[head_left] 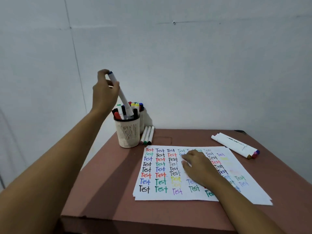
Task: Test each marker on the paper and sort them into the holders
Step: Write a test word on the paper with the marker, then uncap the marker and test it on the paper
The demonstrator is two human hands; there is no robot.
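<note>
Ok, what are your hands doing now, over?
Left hand grips blue-capped marker, lower end in front holder. Right hand rests on paper. Holder crowded.

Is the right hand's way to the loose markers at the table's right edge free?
Likely yes: the right hand rests flat on the paper, empty, and nothing stands between it and those markers.

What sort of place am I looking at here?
Probably a corner of a plain room used as a small desk: a reddish-brown table against bare white walls, a paper sheet covered in handwritten "Test" words, and mesh holders full of markers.
</note>
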